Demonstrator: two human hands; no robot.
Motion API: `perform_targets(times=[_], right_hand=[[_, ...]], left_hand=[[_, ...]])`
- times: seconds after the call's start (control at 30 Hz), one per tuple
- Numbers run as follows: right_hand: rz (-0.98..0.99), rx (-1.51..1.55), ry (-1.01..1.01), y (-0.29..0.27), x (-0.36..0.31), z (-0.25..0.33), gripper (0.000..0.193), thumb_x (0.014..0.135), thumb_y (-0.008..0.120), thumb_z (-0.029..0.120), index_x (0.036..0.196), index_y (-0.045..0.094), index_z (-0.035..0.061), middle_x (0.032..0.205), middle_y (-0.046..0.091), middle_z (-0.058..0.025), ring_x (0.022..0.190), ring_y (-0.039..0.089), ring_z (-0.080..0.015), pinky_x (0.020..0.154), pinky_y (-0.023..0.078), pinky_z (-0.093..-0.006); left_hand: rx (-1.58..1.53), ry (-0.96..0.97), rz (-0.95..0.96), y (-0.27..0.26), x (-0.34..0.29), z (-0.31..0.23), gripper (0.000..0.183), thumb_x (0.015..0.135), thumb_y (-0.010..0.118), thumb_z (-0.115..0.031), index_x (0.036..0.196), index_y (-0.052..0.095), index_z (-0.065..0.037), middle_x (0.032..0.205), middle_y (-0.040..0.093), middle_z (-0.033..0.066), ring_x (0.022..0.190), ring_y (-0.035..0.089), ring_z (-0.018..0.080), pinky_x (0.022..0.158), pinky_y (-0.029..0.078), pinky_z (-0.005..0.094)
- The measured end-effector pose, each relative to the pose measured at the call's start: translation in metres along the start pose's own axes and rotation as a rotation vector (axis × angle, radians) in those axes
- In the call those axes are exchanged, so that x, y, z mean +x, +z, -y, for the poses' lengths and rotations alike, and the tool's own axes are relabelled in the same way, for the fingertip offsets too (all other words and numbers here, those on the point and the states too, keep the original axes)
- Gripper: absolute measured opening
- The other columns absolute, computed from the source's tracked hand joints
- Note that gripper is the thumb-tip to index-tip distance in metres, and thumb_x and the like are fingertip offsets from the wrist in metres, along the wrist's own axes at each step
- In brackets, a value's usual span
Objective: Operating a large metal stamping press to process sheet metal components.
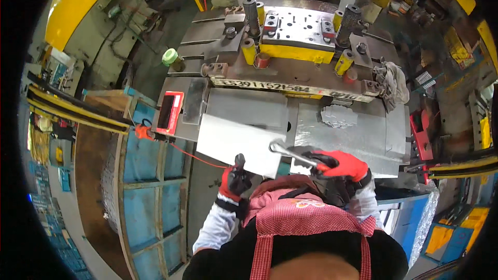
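Note:
My left hand (236, 180), in a red and black glove, pinches the near edge of a flat pale metal sheet (236, 140), its thumb on top. The sheet is tilted slightly, over the front of the press bed. My gloved right hand (343, 165) is closed around a silver wrench-like tool (293, 154). The tool's rounded head lies over the sheet's right edge; whether it touches is unclear. Behind both hands stands a steel die (298, 28) with yellow blocks and upright posts. A small stack of thin grey pieces (338, 116) lies on the plate right of the sheet.
A red-framed dark panel (170, 112) lies on the bed's left. Further back are a bottle with a pale green cap (170, 57) and a grey rag (390, 83) at the die's right end. A blue-panelled wooden crate (150, 176) stands left; a red cable (197, 159) runs near my left hand.

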State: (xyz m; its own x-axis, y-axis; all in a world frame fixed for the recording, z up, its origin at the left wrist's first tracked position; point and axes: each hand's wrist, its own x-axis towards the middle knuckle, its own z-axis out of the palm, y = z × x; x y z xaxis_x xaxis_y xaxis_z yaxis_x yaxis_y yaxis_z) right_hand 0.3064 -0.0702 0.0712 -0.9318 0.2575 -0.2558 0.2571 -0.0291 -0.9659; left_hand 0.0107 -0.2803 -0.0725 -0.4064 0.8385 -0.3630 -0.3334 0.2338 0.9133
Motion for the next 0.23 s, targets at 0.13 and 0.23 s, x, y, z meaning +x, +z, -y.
perform_targets(times=[0.13, 0.23], right_hand=[[-0.030, 0.111, 0.053, 0.004, -0.026, 0.000, 0.068, 0.070, 0.065, 0.015, 0.131, 0.038, 0.0025, 0.096, 0.060, -0.0074, 0.089, 0.053, -0.0141, 0.083, 0.040, -0.0266], [-0.171, 0.312, -0.014, 0.008, -0.030, -0.003, 0.069, 0.071, 0.064, 0.015, 0.134, 0.036, 0.0076, 0.104, 0.060, -0.0103, 0.095, 0.054, -0.0175, 0.088, 0.039, -0.0307]], left_hand=[[0.949, 1.031, -0.072, 0.020, 0.005, -0.071, 0.049, 0.075, 0.054, -0.010, 0.123, 0.049, -0.005, 0.087, 0.064, 0.0104, 0.082, 0.060, 0.0233, 0.076, 0.045, 0.0385], [1.229, 0.954, 0.136, 0.037, 0.061, -0.141, 0.051, 0.079, 0.054, -0.029, 0.125, 0.047, -0.007, 0.091, 0.065, 0.0131, 0.084, 0.062, 0.0233, 0.084, 0.041, 0.0390]])
